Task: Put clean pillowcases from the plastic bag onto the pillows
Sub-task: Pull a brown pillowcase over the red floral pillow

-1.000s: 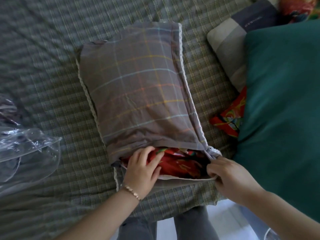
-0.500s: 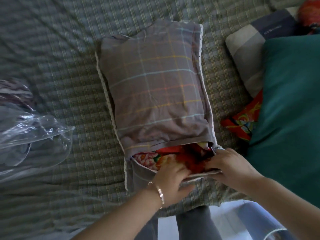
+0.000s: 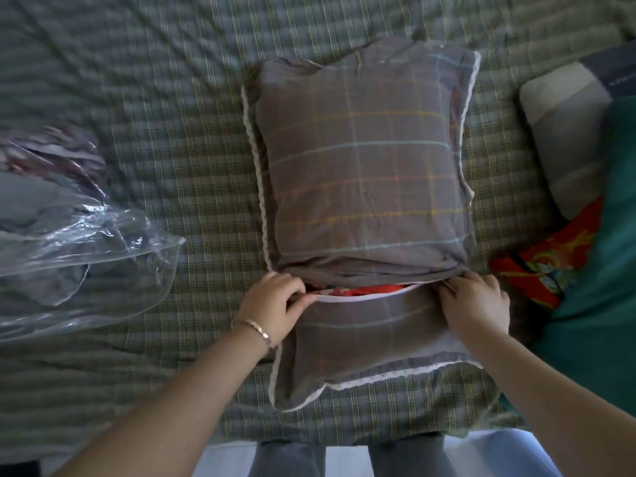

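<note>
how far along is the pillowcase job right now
Done: the middle pillow sits almost wholly inside the grey checked pillowcase; only a red strip shows at the opening. In hand: the left hand pinches the flap's white edge, the right hand grips its other end. Left: tucking that strip in, and likely the red patterned pillow on the right, which looks bare; the plastic bag holds more cloth.

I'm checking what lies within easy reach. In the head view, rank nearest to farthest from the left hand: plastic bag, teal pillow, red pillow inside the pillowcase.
From the left hand:
1. Red pillow, at its fingertips, in the pillowcase opening.
2. Plastic bag, on the bed to its left.
3. Teal pillow, far right, past the right hand.
</note>
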`<state>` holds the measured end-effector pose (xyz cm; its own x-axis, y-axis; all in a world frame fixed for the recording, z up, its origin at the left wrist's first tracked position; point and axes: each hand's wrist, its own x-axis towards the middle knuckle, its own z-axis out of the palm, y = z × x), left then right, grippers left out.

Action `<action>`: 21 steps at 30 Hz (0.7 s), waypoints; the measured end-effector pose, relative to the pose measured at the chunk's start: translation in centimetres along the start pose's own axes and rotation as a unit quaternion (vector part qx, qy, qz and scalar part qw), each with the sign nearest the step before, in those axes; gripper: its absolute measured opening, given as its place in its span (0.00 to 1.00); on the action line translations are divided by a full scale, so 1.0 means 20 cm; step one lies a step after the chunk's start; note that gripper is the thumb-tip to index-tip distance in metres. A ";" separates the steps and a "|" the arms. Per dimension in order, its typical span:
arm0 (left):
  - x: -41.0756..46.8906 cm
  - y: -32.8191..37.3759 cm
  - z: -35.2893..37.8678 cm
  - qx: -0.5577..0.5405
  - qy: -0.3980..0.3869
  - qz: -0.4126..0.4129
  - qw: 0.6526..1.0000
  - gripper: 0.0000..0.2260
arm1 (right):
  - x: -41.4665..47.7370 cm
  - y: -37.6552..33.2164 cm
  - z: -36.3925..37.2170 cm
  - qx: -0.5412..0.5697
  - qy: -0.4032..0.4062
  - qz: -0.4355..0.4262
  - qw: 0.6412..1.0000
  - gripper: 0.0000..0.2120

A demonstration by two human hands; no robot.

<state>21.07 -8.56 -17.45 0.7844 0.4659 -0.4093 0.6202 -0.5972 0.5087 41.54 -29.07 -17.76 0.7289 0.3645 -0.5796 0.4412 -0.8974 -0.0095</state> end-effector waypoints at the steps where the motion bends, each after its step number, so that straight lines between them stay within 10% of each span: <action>1: 0.02 -0.03 0.02 -0.046 0.012 -0.047 0.998 0.05 | 0.02 -0.03 0.02 -0.025 -0.027 0.026 0.999 0.17; 8: -0.01 -0.11 0.07 -0.241 -0.101 -0.301 0.917 0.20 | -0.14 -0.20 0.11 0.061 -0.002 0.185 0.981 0.15; 12: -0.05 -0.03 0.09 -0.355 -0.072 -0.406 0.839 0.17 | -0.37 -0.38 0.12 0.204 0.127 0.009 0.971 0.11; 16: -0.14 -0.12 0.06 -0.439 -0.052 -0.412 0.797 0.05 | -0.58 -0.67 0.17 0.251 0.052 -0.217 0.942 0.13; 21: -0.16 -0.16 0.03 -0.546 -0.062 -0.386 0.742 0.09 | -0.50 -0.86 0.19 0.303 -0.044 -0.078 0.949 0.11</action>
<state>16.55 -8.49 -18.33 0.2290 0.2894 -0.9294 0.5743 0.7307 0.3691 24.69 -18.11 -14.88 0.6208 0.5070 -0.5980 0.1392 -0.8219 -0.5524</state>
